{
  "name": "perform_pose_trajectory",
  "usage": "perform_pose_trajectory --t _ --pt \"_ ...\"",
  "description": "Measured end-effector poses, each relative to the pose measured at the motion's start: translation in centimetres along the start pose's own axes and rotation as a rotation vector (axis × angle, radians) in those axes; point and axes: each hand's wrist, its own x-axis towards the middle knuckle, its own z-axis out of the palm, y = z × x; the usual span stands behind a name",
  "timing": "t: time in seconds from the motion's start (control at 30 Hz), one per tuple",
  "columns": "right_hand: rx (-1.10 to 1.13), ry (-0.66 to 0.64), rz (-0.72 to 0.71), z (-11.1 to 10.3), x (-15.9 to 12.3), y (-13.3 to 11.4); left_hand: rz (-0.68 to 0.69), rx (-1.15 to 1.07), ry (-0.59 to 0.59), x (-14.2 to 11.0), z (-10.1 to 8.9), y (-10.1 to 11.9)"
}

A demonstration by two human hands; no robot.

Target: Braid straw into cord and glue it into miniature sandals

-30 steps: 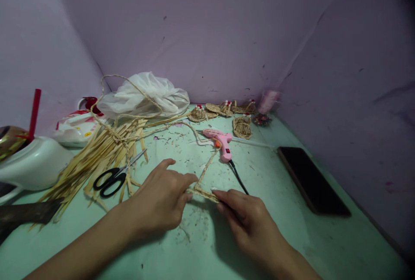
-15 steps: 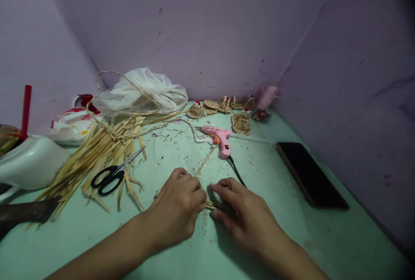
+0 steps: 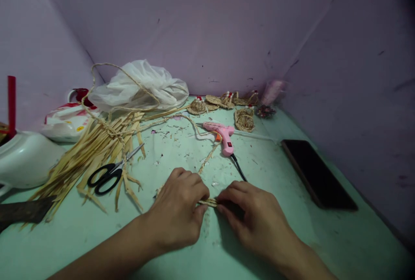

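Note:
Between my two hands, low over the green tabletop, a short doubled length of braided straw cord point(image 3: 209, 202) shows. My left hand point(image 3: 181, 206) is closed on its left part, with the fingers curled down over it. At the cord's right end my right hand point(image 3: 251, 210) pinches it between thumb and fingertips. A single braid point(image 3: 207, 159) runs up from beside my left hand toward a pink glue gun point(image 3: 222, 135) lying on its side. What lies under my left palm is mostly hidden.
Black-handled scissors point(image 3: 108, 176) rest on a bundle of dry straw strips point(image 3: 87, 150). A dark blade point(image 3: 29, 210) lies at the left, by a white jug point(image 3: 29, 159). A phone point(image 3: 317, 174) is at the right. Small woven hats point(image 3: 197, 106) and a white plastic bag point(image 3: 145, 85) stand along the wall.
My right hand's thumb and fingers have come together on the cord's right end; they were apart beside it. My left hand stays closed on the cord. The view has shifted slightly.

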Motion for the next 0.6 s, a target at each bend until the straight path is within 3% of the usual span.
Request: perform_pose_trajectory --t 0.13,0.6 --pt "-0.014 0.010 0.028 0.1 -0.1 -0.1 -0.035 -0.055 0.015 0.1 0.1 -0.6" --pt "-0.102 0.033 -0.016 0.6 0.2 -0.1 0.068 -0.023 0.018 0.1 0.1 -1.1"
